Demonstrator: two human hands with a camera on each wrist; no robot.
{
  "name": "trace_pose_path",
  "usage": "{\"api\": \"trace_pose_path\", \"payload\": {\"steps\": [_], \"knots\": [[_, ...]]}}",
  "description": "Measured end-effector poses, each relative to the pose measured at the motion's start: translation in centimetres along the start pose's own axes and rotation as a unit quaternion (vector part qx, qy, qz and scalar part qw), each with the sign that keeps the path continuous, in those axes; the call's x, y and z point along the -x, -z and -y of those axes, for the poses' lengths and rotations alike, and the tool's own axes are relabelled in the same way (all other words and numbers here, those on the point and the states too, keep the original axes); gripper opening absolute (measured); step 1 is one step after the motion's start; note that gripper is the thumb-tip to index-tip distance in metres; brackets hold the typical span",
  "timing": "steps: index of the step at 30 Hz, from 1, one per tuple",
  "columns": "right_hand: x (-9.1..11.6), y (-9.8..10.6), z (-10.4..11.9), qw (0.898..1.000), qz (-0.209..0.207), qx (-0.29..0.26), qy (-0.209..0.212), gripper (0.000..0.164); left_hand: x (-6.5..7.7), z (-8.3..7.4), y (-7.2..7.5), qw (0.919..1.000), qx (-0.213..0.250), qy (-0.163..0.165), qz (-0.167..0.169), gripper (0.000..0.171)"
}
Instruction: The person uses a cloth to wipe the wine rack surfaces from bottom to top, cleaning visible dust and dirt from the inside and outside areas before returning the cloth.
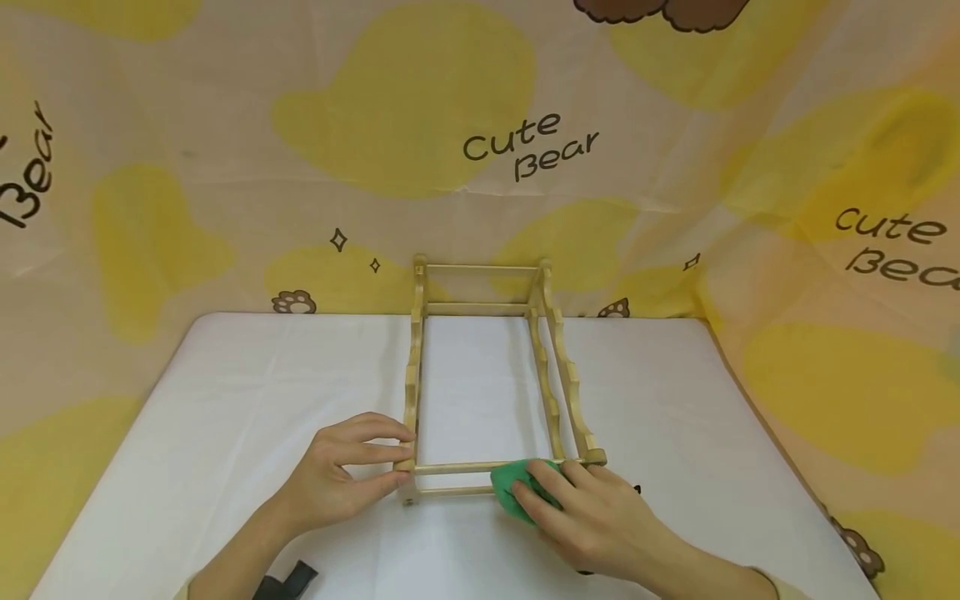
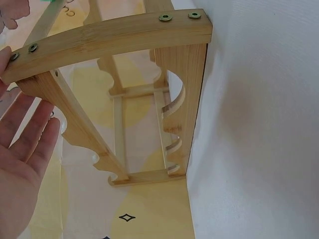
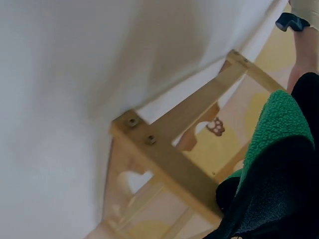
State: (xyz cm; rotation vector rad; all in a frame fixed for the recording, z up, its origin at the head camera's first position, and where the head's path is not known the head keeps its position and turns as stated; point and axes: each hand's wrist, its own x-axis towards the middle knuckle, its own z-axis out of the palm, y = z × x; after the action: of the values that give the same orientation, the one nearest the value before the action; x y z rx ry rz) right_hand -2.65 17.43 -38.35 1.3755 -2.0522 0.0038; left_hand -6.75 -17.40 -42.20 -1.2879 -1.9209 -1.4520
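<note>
Left hand (image 1: 347, 471) pinching one wooden rack (image 1: 411, 382), right hand (image 1: 594, 518) gripping one green cloth (image 1: 512, 488).

Head view: right hand (image 1: 592, 512) is hiding part of the cloth (image 1: 512, 482) and of the rack's near end; bottom edge is cutting off a dark strip (image 1: 288, 581). Left wrist view: left edge is cropping left hand (image 2: 22, 154).

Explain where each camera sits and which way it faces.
On the head: faces forward and down at the wooden rack; left fingers, right fingers and both forearms show.
On left wrist: faces the rack's near end; left fingers show.
On right wrist: faces the same end, past green cloth; left forearm shows, right fingers unclear.
Head and right wrist views share the rack and cloth.
</note>
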Motion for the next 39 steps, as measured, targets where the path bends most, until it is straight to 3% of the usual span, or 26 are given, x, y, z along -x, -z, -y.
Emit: {"api": "trace_pose_path", "payload": {"steps": [11, 22, 27, 39], "knots": [[-4.2, -1.6, 1.8, 1.000, 0.011, -0.005, 0.008, 0.025, -0.1, -0.3, 0.2, 0.9999, 0.000, 0.013, 0.005, 0.029], [-6.2, -2.6, 3.0, 1.000, 0.020, -0.002, 0.014, 0.022, -0.2, -0.2, 0.1, 1.0000, 0.004, 0.001, 0.007, 0.029], [-6.4, -2.9, 3.1, 1.000, 0.017, 0.004, 0.018, 0.022, -0.1, -0.1, 0.2, 1.0000, 0.003, 0.001, 0.006, 0.035], [-4.4, -1.5, 2.3, 1.000, 0.026, 0.007, 0.003, 0.032, 0.0, -0.3, 0.1, 0.9999, -0.009, 0.012, 0.004, 0.023]]}}
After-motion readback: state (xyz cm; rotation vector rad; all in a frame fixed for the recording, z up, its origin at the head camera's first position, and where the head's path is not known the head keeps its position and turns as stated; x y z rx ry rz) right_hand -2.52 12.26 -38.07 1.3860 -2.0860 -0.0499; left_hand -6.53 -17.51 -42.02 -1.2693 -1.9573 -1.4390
